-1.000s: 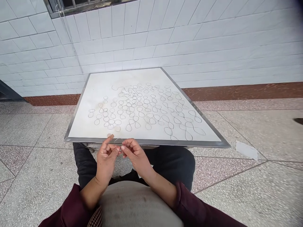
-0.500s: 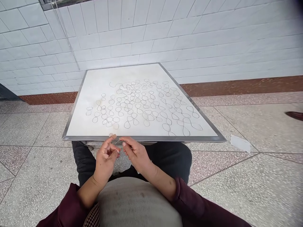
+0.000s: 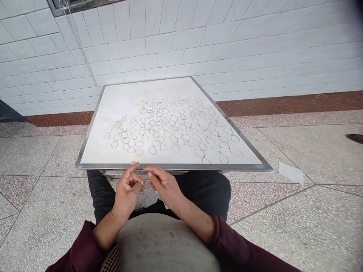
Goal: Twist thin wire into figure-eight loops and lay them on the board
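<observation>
Just off the near edge of a white table (image 3: 119,90), both hands pinch a short thin wire (image 3: 141,172). My left hand (image 3: 127,190) has its thumb and a finger closed on the lower end, with the index finger raised. From the other side, my right hand (image 3: 166,187) grips the upper end between thumb and index finger. The wire's exact shape is hard to make out between the fingertips. Many thin dark wire loops (image 3: 168,134), several twisted into figure-eights, lie spread over the tabletop beyond my hands.
A metal trim (image 3: 198,166) borders the table, which stands by a white tiled wall (image 3: 181,49). My legs (image 3: 207,192) are beneath its near edge. On the speckled floor (image 3: 56,204) to the right lies a white paper strip (image 3: 290,172). A dark reddish shoe tip (image 3: 356,138) shows far right.
Both hands keep nearly the same pose on the wire, with only a slight shift of the right fingers. The whole view has moved a little. The loops on the table are unchanged.
</observation>
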Tool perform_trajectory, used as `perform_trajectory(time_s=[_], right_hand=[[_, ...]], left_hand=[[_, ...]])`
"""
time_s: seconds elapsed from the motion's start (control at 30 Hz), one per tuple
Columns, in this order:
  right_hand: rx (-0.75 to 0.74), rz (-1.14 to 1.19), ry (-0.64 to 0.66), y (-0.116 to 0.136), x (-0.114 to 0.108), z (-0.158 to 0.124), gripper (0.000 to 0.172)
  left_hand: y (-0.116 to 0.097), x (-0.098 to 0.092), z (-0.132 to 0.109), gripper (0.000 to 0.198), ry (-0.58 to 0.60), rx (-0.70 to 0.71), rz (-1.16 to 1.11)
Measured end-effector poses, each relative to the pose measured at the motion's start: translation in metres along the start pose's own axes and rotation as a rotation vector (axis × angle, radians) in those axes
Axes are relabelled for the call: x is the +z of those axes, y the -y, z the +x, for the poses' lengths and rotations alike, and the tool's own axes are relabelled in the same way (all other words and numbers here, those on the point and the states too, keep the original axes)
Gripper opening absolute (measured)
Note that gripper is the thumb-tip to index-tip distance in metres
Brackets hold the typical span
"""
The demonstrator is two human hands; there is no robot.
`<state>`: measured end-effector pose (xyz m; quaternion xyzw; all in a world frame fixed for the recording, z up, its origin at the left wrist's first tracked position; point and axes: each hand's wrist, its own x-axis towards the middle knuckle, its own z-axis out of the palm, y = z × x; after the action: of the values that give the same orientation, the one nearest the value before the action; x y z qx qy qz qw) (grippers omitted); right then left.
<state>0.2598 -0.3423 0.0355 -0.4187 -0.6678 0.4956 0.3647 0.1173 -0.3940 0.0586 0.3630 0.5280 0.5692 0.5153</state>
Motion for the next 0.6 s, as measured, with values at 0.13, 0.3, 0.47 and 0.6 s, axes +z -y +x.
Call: perform_trajectory(time_s=[0.13, 0.3, 0.47, 0.6], right_hand=[[-0.228, -0.271, -0.041, 0.002, -0.007, 0.002, 0.027], [-0.359, -0.489, -0.051, 0.000, -0.009, 0.005, 0.028], [-0.446, -0.357, 0.019, -0.002, -0.009, 0.009, 0.024], [-0.338, -0.212, 0.192, 0.010, -0.016, 0.012, 0.018]], left_hand=[[-0.001, -0.001, -0.002, 0.062, 0.014, -0.036, 0.050], [-0.001, -0.001, -0.003, 0.067, 0.043, -0.054, 0.097], [-0.001, -0.001, -0.004, 0.067, 0.074, -0.042, 0.140], [0.002, -0.002, -0.005, 0.072, 0.096, -0.031, 0.144]])
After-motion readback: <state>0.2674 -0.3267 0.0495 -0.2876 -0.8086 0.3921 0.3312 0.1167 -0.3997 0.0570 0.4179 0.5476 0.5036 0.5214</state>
